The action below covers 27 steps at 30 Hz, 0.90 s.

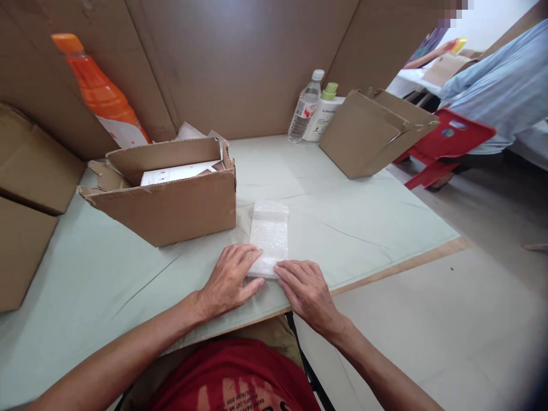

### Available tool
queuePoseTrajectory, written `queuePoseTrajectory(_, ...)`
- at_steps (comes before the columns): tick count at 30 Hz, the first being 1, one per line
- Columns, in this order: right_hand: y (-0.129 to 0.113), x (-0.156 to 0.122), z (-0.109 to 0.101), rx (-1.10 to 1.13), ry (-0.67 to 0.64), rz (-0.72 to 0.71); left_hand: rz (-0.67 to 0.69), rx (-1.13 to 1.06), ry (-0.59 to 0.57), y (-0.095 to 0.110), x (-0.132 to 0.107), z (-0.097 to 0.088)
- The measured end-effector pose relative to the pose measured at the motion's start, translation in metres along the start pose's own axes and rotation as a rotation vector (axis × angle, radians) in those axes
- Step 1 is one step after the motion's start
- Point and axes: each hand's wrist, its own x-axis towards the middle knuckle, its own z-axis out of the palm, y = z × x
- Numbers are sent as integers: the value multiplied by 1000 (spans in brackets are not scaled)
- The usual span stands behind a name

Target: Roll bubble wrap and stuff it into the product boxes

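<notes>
A strip of clear bubble wrap (269,231) lies on the table in front of me, its near end folded over into a thicker band. My left hand (233,274) holds the left edge of that fold, the fingers on top and the thumb along the near side. At the fold's right corner, my right hand (309,288) grips the wrap with bent fingers; its thumb is mostly hidden. Whether anything lies inside the fold, I cannot tell.
An open cardboard box (197,202) with white boxes inside stands to the left. Behind it leans an orange bottle (105,94). A water bottle (306,108), a white bottle (323,120) and another carton (363,134) stand at the back right. A person sits on a red chair (454,137).
</notes>
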Motion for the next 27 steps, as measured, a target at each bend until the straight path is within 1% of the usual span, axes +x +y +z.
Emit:
queuePoseTrajectory(1,0,1,-1,54,0,17,33,-32,-24,2,-4,-3)
queuePoseTrajectory(2,-1,2,-3,121,-8,41,36,-78,-40,4,-7,-6)
queuePoseTrajectory(3,-2,2,-6,190,-22,73,6,-129,-48,5,-10,-8)
queuePoseTrajectory(5,-5,1,-12,257,-24,139,-118,-204,-51,6,-12,-10)
queuePoseTrajectory(7,-8,0,-16,191,40,156,-224,-205,-57,2,-8,-8)
queuePoseTrajectory(9,-9,-1,-16,66,97,100,-259,-146,-57,-3,-1,-4)
queuePoseTrajectory(10,-10,0,-15,16,91,60,-254,-106,-46,-5,2,-2)
queuePoseTrajectory(12,-10,1,-10,-41,28,-4,-211,-40,-7,-7,6,0)
queuePoseTrajectory(14,-9,3,-5,-51,-19,-22,-118,-5,22,-6,5,-2)
queuePoseTrajectory(16,-9,4,-1,-10,-2,-11,-13,-21,9,-2,-1,-7)
queuePoseTrajectory(18,-8,5,-1,85,25,22,29,-83,-24,4,-8,-13)
queuePoseTrajectory(20,-8,4,-4,202,12,85,-24,-165,-40,7,-12,-17)
queuePoseTrajectory(22,-9,2,-9,252,-6,139,-120,-207,-47,8,-11,-17)
queuePoseTrajectory(24,-10,1,-13,178,35,144,-195,-182,-49,4,-6,-14)
queuePoseTrajectory(26,-12,0,-15,51,86,101,-231,-126,-43,0,2,-9)
queuePoseTrajectory(27,-13,0,-16,4,83,69,-242,-100,-42,-2,5,-6)
